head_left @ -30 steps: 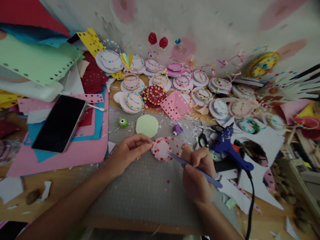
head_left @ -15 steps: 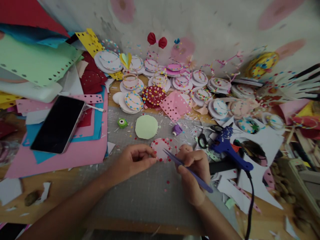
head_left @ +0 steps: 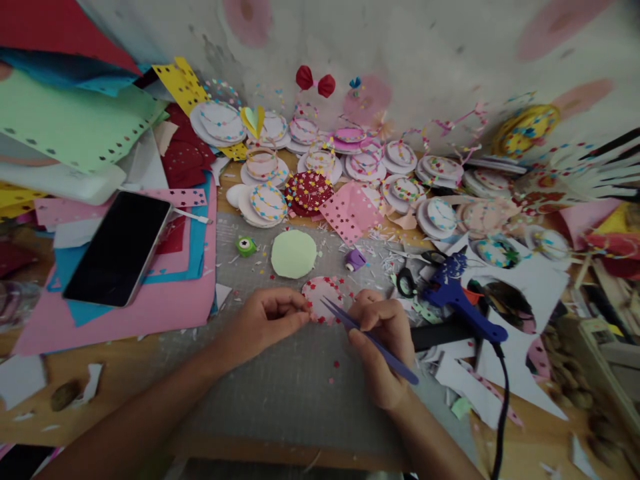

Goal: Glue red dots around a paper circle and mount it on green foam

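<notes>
A pale pink paper disc [head_left: 320,293], edged with small red paper shapes, lies low on the grey cutting mat. At its left edge, my left hand [head_left: 273,320] has thumb and fingers pinched together on the rim. My right hand [head_left: 383,343] grips purple tweezers [head_left: 387,360], whose tips hover over the disc's middle. Whether the tips touch the disc I cannot tell. Loose red bits are scattered beside the disc. Just beyond it lies a light green paper disc [head_left: 293,254], between a green craft punch [head_left: 245,246] and a purple one [head_left: 355,259].
Decorated paper hats [head_left: 267,202] crowd the back along the wall. A blue glue gun [head_left: 463,300] with its cord and black scissors [head_left: 406,283] lie at right among paper scraps. At left, a phone [head_left: 120,247] rests on coloured sheets. The grey mat [head_left: 280,407] extends in front.
The tweezers and my right hand have shifted slightly left, bringing the tips further over the pink disc. My left hand stays at the disc's left edge.
</notes>
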A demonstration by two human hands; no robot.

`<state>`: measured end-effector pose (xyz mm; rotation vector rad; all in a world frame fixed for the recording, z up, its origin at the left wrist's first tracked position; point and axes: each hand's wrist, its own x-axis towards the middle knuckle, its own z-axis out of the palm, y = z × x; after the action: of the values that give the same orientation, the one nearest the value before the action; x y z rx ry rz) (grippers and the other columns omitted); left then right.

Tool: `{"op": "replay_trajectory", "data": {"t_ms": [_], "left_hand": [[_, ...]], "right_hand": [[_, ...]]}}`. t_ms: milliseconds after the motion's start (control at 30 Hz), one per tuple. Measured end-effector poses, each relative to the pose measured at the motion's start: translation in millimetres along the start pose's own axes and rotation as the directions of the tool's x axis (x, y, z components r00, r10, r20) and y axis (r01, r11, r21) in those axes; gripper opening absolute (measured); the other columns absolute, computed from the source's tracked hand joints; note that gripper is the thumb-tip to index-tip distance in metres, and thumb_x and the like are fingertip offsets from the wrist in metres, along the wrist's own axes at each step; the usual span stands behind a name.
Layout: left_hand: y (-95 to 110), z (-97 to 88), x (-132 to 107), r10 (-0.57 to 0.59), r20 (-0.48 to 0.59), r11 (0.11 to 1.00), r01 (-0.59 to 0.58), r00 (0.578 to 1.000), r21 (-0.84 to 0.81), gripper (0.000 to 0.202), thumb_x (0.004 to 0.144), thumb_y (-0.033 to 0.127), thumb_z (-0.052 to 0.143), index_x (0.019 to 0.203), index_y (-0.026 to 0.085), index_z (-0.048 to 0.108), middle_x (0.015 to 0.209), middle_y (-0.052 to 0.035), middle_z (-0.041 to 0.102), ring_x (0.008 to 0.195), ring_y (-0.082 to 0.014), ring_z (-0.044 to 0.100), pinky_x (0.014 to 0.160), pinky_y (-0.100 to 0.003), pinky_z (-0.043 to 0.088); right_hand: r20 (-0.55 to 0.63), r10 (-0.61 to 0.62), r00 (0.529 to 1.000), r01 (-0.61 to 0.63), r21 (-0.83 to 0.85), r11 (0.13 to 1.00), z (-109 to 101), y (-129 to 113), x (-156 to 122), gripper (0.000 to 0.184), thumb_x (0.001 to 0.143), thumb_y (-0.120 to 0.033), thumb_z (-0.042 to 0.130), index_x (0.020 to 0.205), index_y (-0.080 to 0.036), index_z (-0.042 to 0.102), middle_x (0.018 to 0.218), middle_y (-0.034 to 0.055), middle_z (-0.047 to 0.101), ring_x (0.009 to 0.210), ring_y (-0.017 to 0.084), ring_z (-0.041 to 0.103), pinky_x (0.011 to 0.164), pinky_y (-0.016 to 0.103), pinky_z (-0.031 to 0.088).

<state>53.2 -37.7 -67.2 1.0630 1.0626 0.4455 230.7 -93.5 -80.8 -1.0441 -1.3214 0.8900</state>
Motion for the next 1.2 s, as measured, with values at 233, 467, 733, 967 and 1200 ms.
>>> {"op": "replay_trajectory", "data": {"t_ms": [233, 467, 733, 967, 1200], "left_hand": [[5.6, 0.5, -0.9, 0.007, -0.007, 0.999, -0.007, 1.000, -0.031, 0.019, 0.069, 0.032, 0.067, 0.074, 0.013, 0.066, 0.055, 0.0045, 0.050, 0.047, -0.0063, 0.037, 0.046, -0.019, 0.026], [2.3, -1.6, -0.5, 0.050, -0.069, 0.996, -0.055, 0.996, -0.072, 0.030, 0.076, 0.041, 0.066, 0.087, 0.013, 0.066, 0.046, 0.0093, 0.037, 0.041, -0.0054, 0.029, 0.041, -0.019, 0.020], [-0.2, -3.2, 1.5, 0.017, -0.037, 0.999, -0.019, 0.999, -0.046, 0.025, 0.076, 0.038, 0.068, 0.076, 0.014, 0.064, 0.051, 0.0072, 0.043, 0.044, -0.0044, 0.028, 0.042, -0.019, 0.019], [-8.3, -6.4, 2.6, 0.012, -0.045, 0.993, -0.017, 0.999, -0.120, 0.026, 0.074, 0.039, 0.071, 0.076, 0.014, 0.063, 0.061, 0.0043, 0.051, 0.051, -0.0059, 0.036, 0.047, -0.019, 0.023], [-7.1, -7.3, 2.7, 0.022, -0.009, 0.990, -0.023, 1.000, -0.140, 0.028, 0.078, 0.042, 0.069, 0.075, 0.015, 0.062, 0.052, 0.0082, 0.038, 0.047, -0.0056, 0.026, 0.045, -0.021, 0.015]], "right_hand": [[-0.016, 0.006, 1.000, -0.006, 0.026, 1.000, 0.6, -1.3, 0.8, 0.009, 0.084, -0.017, 0.051, 0.084, -0.023, 0.044, 0.072, -0.0014, 0.040, 0.072, 0.017, 0.041, 0.066, 0.032, 0.032], [-0.051, -0.034, 0.998, 0.034, -0.004, 0.999, -0.6, -2.5, -0.5, 0.009, 0.086, -0.023, 0.048, 0.095, -0.023, 0.050, 0.078, 0.0023, 0.050, 0.074, 0.019, 0.047, 0.069, 0.037, 0.035], [0.041, -0.096, 0.994, 0.101, -0.119, 0.988, 4.5, -14.1, 1.7, 0.005, 0.083, -0.021, 0.047, 0.086, -0.025, 0.045, 0.066, -0.0031, 0.043, 0.065, 0.017, 0.042, 0.072, 0.039, 0.033], [0.195, -0.293, 0.936, 0.349, -0.399, 0.848, -0.1, -16.6, -7.6, 0.021, 0.069, -0.009, 0.048, 0.064, -0.022, 0.033, 0.053, -0.0058, 0.042, 0.050, 0.013, 0.039, 0.069, 0.042, 0.031], [0.398, -0.440, 0.805, 0.591, -0.462, 0.662, -3.5, -5.6, -9.2, 0.022, 0.062, -0.013, 0.057, 0.082, -0.023, 0.055, 0.070, -0.0010, 0.062, 0.065, 0.017, 0.054, 0.069, 0.039, 0.040]]}}
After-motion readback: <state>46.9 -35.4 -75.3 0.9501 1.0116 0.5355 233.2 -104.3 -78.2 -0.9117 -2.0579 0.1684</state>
